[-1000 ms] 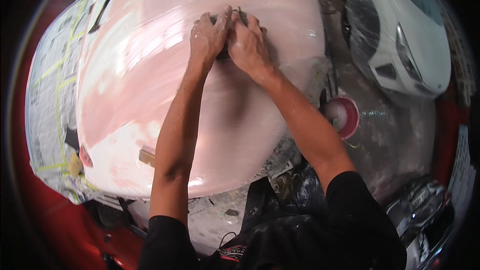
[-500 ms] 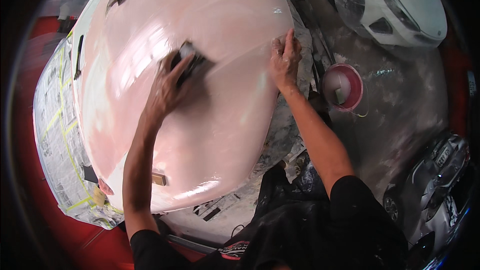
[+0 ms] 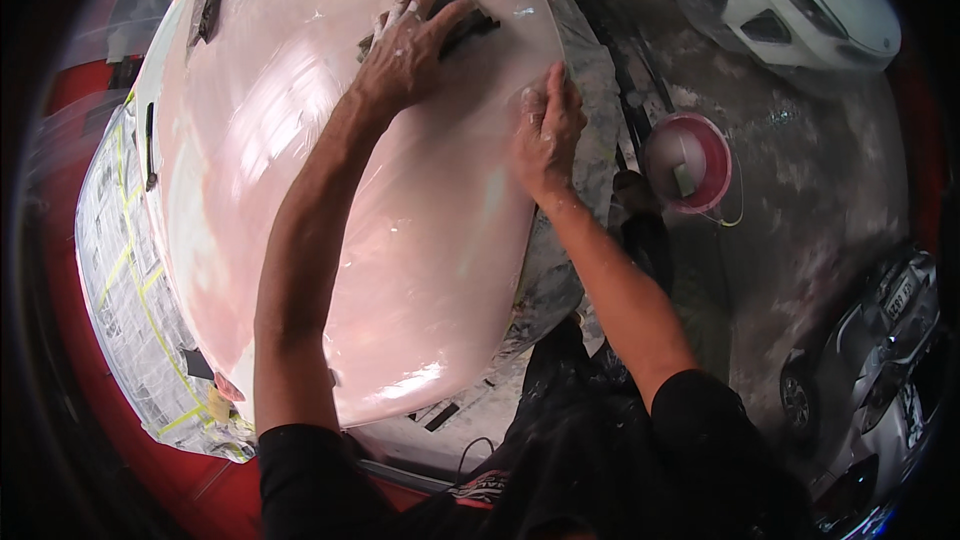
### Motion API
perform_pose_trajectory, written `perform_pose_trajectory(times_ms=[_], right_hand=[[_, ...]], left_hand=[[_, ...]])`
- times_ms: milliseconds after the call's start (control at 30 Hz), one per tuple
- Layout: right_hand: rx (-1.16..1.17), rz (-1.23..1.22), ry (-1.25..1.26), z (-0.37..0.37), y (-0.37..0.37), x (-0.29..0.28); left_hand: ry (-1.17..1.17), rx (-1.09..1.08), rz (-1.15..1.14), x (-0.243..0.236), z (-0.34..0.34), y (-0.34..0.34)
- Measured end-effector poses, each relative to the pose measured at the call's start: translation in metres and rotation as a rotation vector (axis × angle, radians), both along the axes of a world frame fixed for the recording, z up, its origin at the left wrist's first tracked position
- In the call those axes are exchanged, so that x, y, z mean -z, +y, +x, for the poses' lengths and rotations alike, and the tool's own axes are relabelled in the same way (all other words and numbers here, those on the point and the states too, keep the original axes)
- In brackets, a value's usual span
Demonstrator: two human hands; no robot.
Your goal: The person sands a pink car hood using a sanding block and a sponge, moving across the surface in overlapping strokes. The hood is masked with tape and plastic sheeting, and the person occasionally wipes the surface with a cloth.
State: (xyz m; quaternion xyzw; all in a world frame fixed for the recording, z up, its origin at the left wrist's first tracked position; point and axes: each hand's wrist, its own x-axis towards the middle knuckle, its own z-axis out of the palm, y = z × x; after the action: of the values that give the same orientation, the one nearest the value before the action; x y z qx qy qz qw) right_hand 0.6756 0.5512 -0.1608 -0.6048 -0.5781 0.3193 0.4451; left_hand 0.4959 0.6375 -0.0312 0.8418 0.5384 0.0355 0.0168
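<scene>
Under my left hand [image 3: 405,52] is a dark sanding block [image 3: 468,22], held against a wet, glossy car panel [image 3: 420,200] with a pale pink coat. The thumb and fingers wrap over the block, near the panel's far right part. My right hand [image 3: 548,135] is at the panel's right edge, thumb on the upper side and the other fingers curled around the rim; their tips are hidden. A second dark, narrow piece [image 3: 208,5] lies on the panel at the far left.
A pink bucket [image 3: 712,165] of cloudy water, a pale piece inside, stands on the wet floor to the right. Masking paper with yellow tape [image 3: 120,260] covers the left side. A white car part [image 3: 810,0] is at far right, a grey car [image 3: 870,360] at near right.
My left hand has moved the sanding block away from me and to the right across the panel. My right hand stays at the edge, and the whole view has shifted slightly.
</scene>
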Motion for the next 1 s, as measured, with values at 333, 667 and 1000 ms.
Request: perform_pose_trajectory(times_ms=[333,667,1000], right_hand=[[0.041,0.037,0.028,0.007,0.002,0.004],[0.071,0.043,0.086,0.000,-0.004,0.005],[0.036,0.108,0.034,0.002,-0.003,0.009]], left_hand=[[-0.124,0.069,0.001,-0.012,-0.063,-0.116],[-0.063,0.212,-0.010,-0.004,0.023,-0.017],[-0.034,0.300,0.073,0.005,0.023,-0.012]])
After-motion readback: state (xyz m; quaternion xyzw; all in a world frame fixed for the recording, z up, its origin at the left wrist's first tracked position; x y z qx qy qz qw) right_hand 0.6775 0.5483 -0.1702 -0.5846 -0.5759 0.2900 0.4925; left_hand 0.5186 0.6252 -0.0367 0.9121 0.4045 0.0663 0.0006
